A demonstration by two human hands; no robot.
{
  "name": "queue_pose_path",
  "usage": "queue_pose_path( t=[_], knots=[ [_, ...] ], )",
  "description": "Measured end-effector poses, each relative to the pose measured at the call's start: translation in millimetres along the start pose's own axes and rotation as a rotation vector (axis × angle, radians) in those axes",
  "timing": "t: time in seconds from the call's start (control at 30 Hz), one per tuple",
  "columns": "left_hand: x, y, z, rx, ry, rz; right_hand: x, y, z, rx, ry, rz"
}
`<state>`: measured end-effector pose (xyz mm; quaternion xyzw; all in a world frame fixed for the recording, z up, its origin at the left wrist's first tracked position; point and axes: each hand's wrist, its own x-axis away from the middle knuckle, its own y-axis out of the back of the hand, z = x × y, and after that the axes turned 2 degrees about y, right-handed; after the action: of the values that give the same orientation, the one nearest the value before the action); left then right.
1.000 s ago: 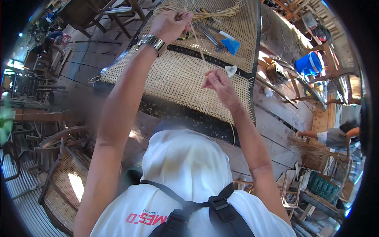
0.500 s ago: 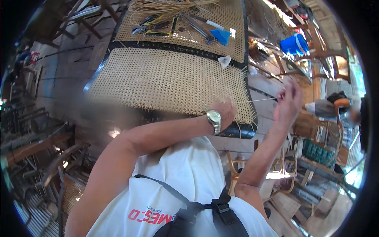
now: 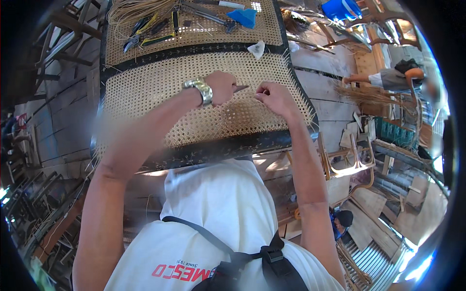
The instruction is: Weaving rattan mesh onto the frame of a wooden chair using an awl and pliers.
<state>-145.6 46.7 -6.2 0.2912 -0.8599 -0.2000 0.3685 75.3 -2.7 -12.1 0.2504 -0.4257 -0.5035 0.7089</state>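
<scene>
A woven cane panel with open mesh and a dark patterned frame lies in front of me. Over its middle, my left hand, with a metal watch on the wrist, is closed round a short tool with a dark pointed tip; most of the tool is hidden in the fist. Just right of that tip, my right hand is curled with thumb and forefinger close together. Whatever it may pinch is too small to make out. Loose cane ends stick out along the panel's right edge.
On the far panel lie a bundle of cane strands, yellow-handled pliers, a long metal tool and a blue piece. A crumpled white scrap rests on the frame bar. Another person is at the right, near wooden chair frames.
My right hand has come from beyond the right edge, where it pulled a thin cane strand, to the panel's middle. My left hand has moved left and farther up; its pointed tool now shows.
</scene>
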Motion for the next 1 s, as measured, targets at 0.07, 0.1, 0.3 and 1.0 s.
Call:
queue_pose_path(
  t=[0.07, 0.1, 0.3, 1.0],
  knots=[
    [-9, 11, 2, 0.151, 0.077, 0.120, -1, 1, -1, -0.004, -0.006, 0.006],
    [-14, 12, 3, 0.029, 0.060, 0.211, 0, 1, -1, -0.002, -0.011, 0.009],
    [-41, 16, -4, -0.268, -0.039, 0.382, -6, 3, -9, -0.068, -0.075, 0.069],
    [-71, 8, -16, 0.021, 0.199, 0.631, -19, 8, -3, -0.112, -0.148, 0.224]
  ],
)
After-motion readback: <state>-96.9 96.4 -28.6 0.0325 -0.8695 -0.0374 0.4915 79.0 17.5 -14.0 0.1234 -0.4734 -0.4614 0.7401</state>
